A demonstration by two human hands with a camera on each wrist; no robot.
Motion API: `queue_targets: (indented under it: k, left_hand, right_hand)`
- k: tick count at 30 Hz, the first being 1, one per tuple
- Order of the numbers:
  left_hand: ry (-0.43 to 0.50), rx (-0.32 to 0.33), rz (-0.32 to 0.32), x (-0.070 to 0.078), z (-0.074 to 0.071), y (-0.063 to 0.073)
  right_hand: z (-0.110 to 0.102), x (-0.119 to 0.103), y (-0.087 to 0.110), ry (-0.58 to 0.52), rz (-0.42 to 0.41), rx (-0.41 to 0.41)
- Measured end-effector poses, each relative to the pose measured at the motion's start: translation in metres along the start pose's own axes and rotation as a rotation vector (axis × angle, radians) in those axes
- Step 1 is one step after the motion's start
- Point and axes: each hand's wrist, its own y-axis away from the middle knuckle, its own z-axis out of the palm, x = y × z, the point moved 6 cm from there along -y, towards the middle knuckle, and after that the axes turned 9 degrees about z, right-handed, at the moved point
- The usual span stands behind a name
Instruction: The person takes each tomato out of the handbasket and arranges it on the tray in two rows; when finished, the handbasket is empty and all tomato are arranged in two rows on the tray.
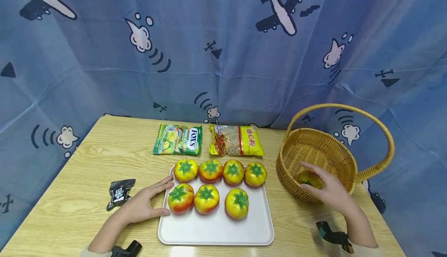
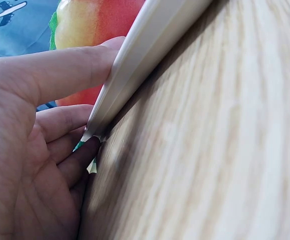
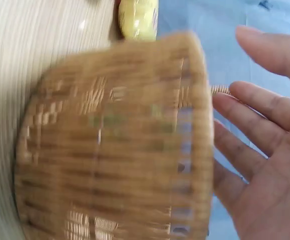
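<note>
My left hand (image 1: 144, 202) lies at the left rim of a white tray (image 1: 213, 231), thumb and fingers spread apart and touching its edge. In the left wrist view the fingertips (image 2: 115, 46) rest against the rim. Several yellow-and-red tomatoes (image 1: 206, 198) with green star-shaped leaves sit on the tray in two rows. Over the wicker basket (image 1: 297, 185) at the right is my right hand (image 1: 330, 189), its fingers parted. One tomato (image 1: 309, 178) is inside the basket beneath it, partly hidden. The right wrist view shows nothing in that hand, beside the basket's rim.
Behind the tray lie a green FOX'S candy bag (image 1: 178, 139) and a yellow pasta bag (image 1: 236, 140). A small black wrapped packet (image 1: 120, 193) is left of the tray. The basket's tall handle (image 1: 387, 140) arches up to the right. A blue curtain (image 1: 223, 82) hangs behind the table.
</note>
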Motion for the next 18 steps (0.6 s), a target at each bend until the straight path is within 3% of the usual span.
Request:
queue_targets:
  k: [7, 18]
  left_hand:
    - [0.008, -0.005, -0.005, 0.001, -0.001, -0.001]
    - [0.002, -0.002, 0.001, 0.001, -0.001, -0.002]
  right_hand:
    - [-0.008, 0.023, -0.001, 0.03, 0.023, -0.087]
    - [-0.004, 0.037, -0.011, 0.053, 0.062, -0.159]
